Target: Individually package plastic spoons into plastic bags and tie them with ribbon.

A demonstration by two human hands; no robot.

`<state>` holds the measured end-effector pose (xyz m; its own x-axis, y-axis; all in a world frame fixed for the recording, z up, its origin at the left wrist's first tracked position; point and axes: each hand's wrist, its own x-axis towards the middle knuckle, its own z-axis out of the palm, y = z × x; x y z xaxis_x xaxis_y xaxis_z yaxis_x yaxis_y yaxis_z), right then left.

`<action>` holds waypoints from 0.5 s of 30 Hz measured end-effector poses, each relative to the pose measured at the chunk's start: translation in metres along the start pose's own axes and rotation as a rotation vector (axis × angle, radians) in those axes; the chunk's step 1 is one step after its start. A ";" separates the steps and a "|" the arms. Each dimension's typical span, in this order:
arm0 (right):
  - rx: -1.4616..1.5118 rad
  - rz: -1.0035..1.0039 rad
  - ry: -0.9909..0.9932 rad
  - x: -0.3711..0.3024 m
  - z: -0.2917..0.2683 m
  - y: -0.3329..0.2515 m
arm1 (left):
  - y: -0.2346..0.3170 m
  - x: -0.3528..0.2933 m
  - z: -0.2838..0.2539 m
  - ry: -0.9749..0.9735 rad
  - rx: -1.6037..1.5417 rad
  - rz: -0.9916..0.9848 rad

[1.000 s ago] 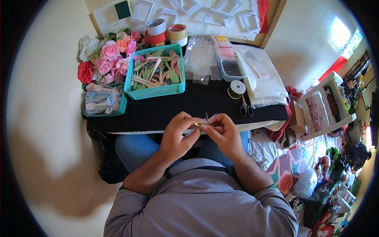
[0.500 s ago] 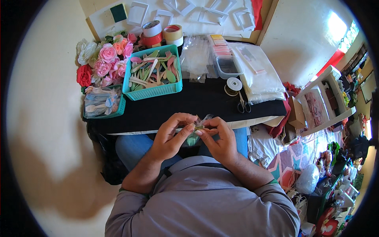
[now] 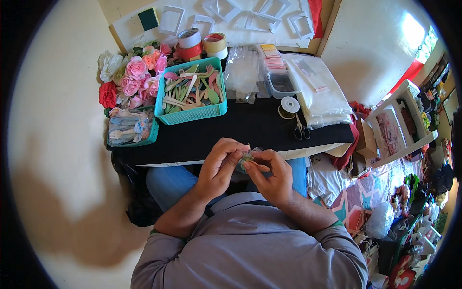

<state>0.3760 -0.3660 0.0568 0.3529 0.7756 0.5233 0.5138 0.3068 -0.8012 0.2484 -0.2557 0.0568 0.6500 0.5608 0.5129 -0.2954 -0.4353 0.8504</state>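
Over my lap, just in front of the table edge, my left hand [image 3: 217, 167] and my right hand [image 3: 274, 177] meet at the fingertips. Between them they pinch the gathered neck of a small clear plastic bag [image 3: 247, 156]. Something pale green shows in its lower part, mostly hidden by my fingers. A thin strand seems to stick up beside my left fingertips, too small to make out well. On the black cloth, a spool of dark gold ribbon [image 3: 288, 107] lies near black-handled scissors [image 3: 301, 130].
A teal basket [image 3: 192, 115] holds many pastel spoons and forks; a smaller teal basket [image 3: 153, 132] holds bagged cutlery. Artificial flowers [image 3: 130, 79], tape rolls [image 3: 214, 44], clear bags [image 3: 240, 72], a plastic tub [image 3: 283, 85] and plastic sheets [image 3: 322, 91] line the table's back.
The whole view has shifted slightly, moving the table items right. My fingers have changed position at the bag's neck, and less of the green part below shows now.
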 end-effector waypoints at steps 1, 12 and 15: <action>0.016 0.022 0.009 0.001 0.001 -0.001 | -0.003 0.001 0.002 0.030 0.056 0.073; 0.066 0.216 0.016 -0.005 0.013 0.018 | -0.017 -0.012 0.015 0.192 -0.310 -0.263; 0.181 0.281 0.047 -0.006 0.014 0.025 | -0.013 -0.011 0.013 0.143 -0.271 -0.284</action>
<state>0.3760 -0.3555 0.0294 0.4987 0.8189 0.2842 0.2458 0.1808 -0.9523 0.2542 -0.2649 0.0383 0.6339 0.7325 0.2483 -0.3048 -0.0585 0.9506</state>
